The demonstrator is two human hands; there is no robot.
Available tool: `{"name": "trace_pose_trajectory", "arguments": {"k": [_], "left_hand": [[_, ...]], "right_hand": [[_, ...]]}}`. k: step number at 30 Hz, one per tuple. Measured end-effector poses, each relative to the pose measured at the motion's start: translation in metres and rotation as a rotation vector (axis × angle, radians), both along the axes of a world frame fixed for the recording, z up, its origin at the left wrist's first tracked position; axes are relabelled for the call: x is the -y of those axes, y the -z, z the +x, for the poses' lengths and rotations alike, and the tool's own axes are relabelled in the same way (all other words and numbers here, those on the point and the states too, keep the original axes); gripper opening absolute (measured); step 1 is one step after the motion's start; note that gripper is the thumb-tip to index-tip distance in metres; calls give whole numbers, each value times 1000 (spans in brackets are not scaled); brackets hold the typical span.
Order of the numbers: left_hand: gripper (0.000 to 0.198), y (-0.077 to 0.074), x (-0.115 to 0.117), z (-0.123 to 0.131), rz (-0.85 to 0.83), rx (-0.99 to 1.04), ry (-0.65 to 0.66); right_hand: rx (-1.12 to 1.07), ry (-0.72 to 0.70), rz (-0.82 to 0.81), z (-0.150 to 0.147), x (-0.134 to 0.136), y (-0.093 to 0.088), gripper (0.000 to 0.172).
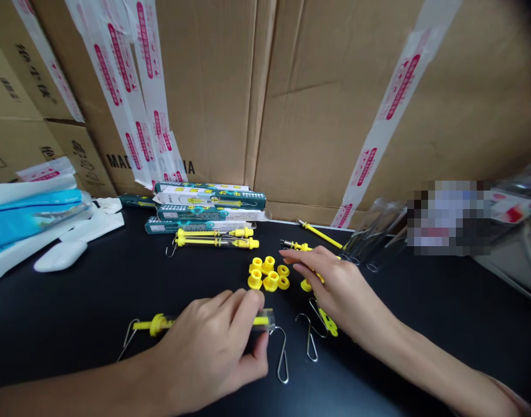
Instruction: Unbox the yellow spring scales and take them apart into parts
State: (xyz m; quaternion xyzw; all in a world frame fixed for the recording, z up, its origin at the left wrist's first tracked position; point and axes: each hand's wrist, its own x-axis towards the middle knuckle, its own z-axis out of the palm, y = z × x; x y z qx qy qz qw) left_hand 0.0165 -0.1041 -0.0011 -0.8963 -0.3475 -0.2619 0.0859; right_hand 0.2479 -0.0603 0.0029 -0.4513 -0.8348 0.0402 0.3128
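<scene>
My left hand (217,336) is wrapped around a spring scale (260,321) with a clear tube and yellow inner rod. A yellow collar (158,325) and a wire hook show at its left end, and another wire hook (283,360) hangs from its right end. Stretched forward, my right hand (334,284) hovers over loose parts with its fingers extended and slightly apart. Just beyond its fingertips lies a yellow part with a dark tip (296,246). Left of it stand several yellow caps (271,281) and small yellow rings (283,282). Metal hooks (310,339) and a flat yellow piece (328,322) lie below it.
Two spring scales (217,242) lie before stacked green-and-white boxes (208,211). A yellow rod (321,234) lies farther back, beside clear tubes (369,237). Blue packaging (35,214) and a white object (61,256) are at the left. Taped cardboard (317,145) walls off the back.
</scene>
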Motion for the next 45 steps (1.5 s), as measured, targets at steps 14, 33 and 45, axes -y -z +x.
{"name": "trace_pose_trajectory", "arguments": {"k": [14, 33, 45], "left_hand": [[23, 8, 1, 4, 91, -27, 161], [20, -12, -4, -10, -637, 430, 105], [43, 9, -11, 17, -1621, 1334, 359]], "right_hand": [[-365, -170, -177, -17, 64, 7, 26], [-960, -139, -499, -5, 69, -5, 41], [-311, -107, -110, -28, 82, 8, 12]]}}
